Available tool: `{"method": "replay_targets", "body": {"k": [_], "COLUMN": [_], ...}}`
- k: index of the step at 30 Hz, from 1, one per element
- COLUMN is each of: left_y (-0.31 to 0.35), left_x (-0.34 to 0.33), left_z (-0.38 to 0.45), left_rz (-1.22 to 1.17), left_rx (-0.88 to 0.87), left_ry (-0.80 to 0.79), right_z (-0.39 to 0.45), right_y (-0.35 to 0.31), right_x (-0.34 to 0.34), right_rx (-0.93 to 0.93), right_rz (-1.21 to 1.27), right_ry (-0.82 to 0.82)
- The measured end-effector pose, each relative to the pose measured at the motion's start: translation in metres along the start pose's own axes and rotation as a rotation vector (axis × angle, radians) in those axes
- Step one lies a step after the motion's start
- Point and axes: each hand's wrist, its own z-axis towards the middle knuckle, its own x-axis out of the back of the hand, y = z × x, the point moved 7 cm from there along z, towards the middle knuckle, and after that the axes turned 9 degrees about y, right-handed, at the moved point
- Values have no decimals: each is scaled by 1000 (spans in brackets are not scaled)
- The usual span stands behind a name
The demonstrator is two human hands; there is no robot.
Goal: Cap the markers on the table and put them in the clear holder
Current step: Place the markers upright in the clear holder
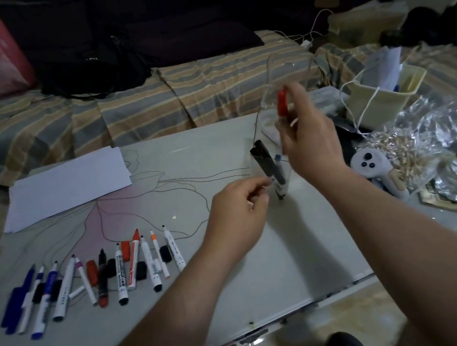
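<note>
Head view: right hand [306,133] pinching red-capped marker [282,103] above clear holder [272,165], left hand [241,215] loosely curled beside it.

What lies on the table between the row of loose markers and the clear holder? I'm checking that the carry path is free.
Only the left hand hovers there in the head view; otherwise the table between the loose markers and the clear holder is bare.
</note>
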Motion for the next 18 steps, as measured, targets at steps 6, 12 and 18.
{"method": "replay_targets", "body": {"k": [6,12,18], "left_y": [-7,-25,-63], "left_x": [-8,-3,26], "left_z": [-5,-4,8], "left_rz": [91,159,296], "left_rx": [-72,-55,39], "left_ry": [-81,-112,-114], "right_z": [-19,-33,-31], "right_y": [27,51,26], "right_x": [-33,-48,-35], "right_rx": [99,-30,-110], "right_rz": [-198,-298,-138], "right_ry": [-152,-461,-179]}}
